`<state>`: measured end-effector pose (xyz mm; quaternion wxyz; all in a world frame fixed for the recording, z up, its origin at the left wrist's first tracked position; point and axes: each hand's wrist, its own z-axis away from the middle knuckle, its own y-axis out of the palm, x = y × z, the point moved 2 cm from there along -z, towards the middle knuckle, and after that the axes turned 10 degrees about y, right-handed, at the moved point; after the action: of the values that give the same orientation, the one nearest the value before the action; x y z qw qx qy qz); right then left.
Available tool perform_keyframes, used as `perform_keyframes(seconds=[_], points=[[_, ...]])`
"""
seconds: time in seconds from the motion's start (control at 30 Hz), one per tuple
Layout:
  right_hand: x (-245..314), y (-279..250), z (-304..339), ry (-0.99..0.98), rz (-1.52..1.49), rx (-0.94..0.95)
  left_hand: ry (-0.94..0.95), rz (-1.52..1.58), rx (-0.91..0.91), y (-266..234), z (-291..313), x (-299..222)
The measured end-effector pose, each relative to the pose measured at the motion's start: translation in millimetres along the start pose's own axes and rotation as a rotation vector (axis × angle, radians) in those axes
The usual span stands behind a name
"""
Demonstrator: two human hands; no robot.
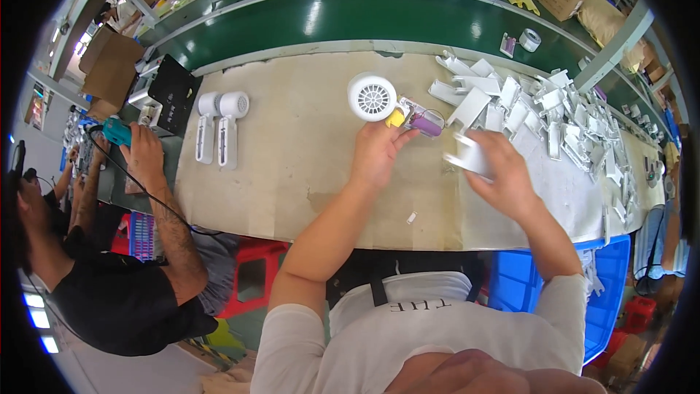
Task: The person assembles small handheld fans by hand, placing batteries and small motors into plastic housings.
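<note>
My left hand [375,152] is closed around a small white handheld fan [372,99], its round grille facing up. The handle of the fan lies uncovered, showing a purple cylindrical cell [426,126], thin wires and a yellow piece [395,117] beside my fingers. To the right, my right hand [504,172] grips a white plastic handle cover [470,157], apart from the fan. Beyond that hand spreads a large heap of similar white plastic covers [514,106]. Two fans with white handles [227,142] lie side by side at the left of the table.
A small white piece [412,217] rests near the table's front edge. At the back right are a tape roll [530,40] and a purple-and-white part [507,44]. A blue bin [609,306] stands below on the right. A co-worker's hand [146,153] holds a teal power tool [117,131] at left.
</note>
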<state>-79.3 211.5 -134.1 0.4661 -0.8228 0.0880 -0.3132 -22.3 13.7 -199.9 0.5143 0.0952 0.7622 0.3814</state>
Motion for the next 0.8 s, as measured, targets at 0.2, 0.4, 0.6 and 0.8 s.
perform_keyframes(seconds=[0.2,0.4,0.6,0.8], points=[[42,32,-47,-0.109,0.112,-0.17,0.071,0.097,-0.041,2,1,-4],[52,38,-55,-0.103,0.0,-0.147,0.156,0.129,-0.092,-4,0,-7],[57,49,-61,-0.098,0.019,-0.179,0.268,0.057,-0.096,-3,3,-8],[15,54,-50,0.184,-0.263,-0.059,0.391,0.09,-0.136,8,2,-38]])
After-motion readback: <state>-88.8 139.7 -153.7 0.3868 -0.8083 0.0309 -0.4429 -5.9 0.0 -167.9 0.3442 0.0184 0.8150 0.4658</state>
